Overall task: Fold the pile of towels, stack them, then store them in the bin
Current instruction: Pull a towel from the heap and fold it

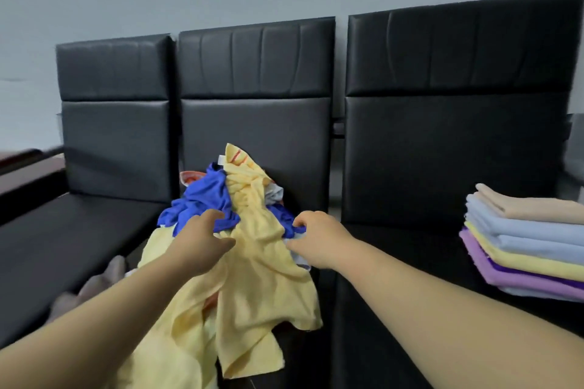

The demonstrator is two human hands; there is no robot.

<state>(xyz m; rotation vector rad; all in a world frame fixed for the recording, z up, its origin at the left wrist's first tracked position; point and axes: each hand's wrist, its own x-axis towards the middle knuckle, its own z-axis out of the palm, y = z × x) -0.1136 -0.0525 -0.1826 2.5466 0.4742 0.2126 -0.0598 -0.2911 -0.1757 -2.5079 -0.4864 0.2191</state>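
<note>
Open seat (63, 230) lies left of the towel pile (252, 246) and between it and the folded stack (521, 240) on the right. Upright back cushions (256, 136) block the far side; a beige cloth (94, 287) sits near left.

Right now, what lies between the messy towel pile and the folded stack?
Head view: only black sofa seat lies between the pile and the folded stack; the right hand pinches a blue towel at that edge of the pile.

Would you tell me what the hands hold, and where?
The right hand pinches the blue towel at its right-side edge; the left hand touches it, gripping nothing.
</note>
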